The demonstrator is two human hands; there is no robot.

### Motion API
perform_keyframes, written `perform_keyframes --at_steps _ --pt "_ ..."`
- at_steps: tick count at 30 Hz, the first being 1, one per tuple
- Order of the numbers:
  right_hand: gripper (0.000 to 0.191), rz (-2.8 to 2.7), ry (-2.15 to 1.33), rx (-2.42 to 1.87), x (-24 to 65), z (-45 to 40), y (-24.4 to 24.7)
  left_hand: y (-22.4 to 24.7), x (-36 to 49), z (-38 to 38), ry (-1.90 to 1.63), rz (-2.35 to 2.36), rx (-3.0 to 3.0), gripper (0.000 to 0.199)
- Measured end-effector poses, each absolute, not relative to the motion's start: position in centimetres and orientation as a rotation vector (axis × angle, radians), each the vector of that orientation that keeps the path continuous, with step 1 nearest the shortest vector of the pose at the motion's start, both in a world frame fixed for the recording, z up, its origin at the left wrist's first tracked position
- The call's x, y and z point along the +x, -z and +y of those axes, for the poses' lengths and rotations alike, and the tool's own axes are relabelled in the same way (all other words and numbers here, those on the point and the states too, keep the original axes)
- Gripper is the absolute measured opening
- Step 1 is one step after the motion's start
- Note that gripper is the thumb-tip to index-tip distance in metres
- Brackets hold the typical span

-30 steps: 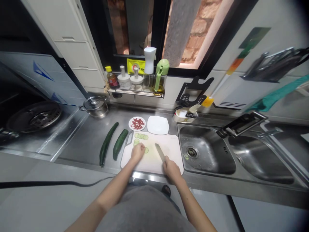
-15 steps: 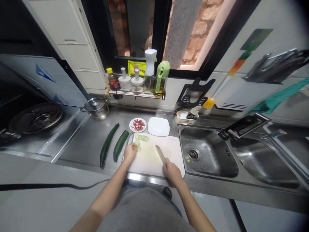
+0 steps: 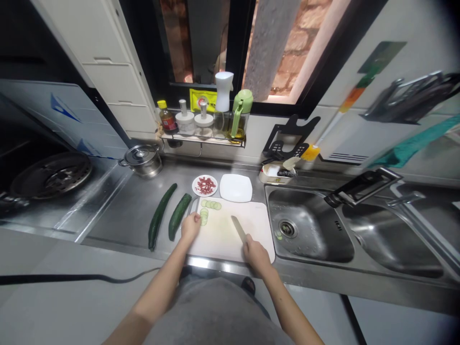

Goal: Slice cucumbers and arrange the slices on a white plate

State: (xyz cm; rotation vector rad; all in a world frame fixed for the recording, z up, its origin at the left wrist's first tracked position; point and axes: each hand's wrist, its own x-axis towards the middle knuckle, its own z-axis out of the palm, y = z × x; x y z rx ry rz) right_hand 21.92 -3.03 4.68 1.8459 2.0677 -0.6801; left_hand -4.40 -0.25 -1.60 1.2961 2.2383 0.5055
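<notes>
My right hand [image 3: 256, 254] is closed round the handle of a knife [image 3: 238, 229], whose blade rests over the white cutting board [image 3: 230, 247]. At the board's left side is my left hand [image 3: 190, 226], its fingers pinched together beside a short column of cucumber slices [image 3: 204, 216]; whether they hold a slice is too small to tell. A row of slices [image 3: 211, 204] lies along the board's upper left. Two whole cucumbers, a long one [image 3: 161, 215] and a shorter one [image 3: 179, 216], lie left of the board.
Behind the board stand a small plate of red pieces [image 3: 204, 186] and a white square plate [image 3: 236, 188]. A lidded pot [image 3: 143, 161] is at the back left, a pan [image 3: 52, 176] farther left. The sink [image 3: 311, 225] adjoins on the right; a seasoning shelf [image 3: 204, 139] hangs above.
My left hand has moved slightly left, away from the lower slices, which now lie in a tighter column. The right hand and knife have stayed in place.
</notes>
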Motion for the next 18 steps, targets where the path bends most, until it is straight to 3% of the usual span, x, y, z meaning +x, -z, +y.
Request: perform_keyframes --at_steps 18 --pt "0.034 2.056 0.705 1.868 21.9 -3.1 -4.7 0.1 -0.9 2.4 -0.468 2.235 1.628 0.033"
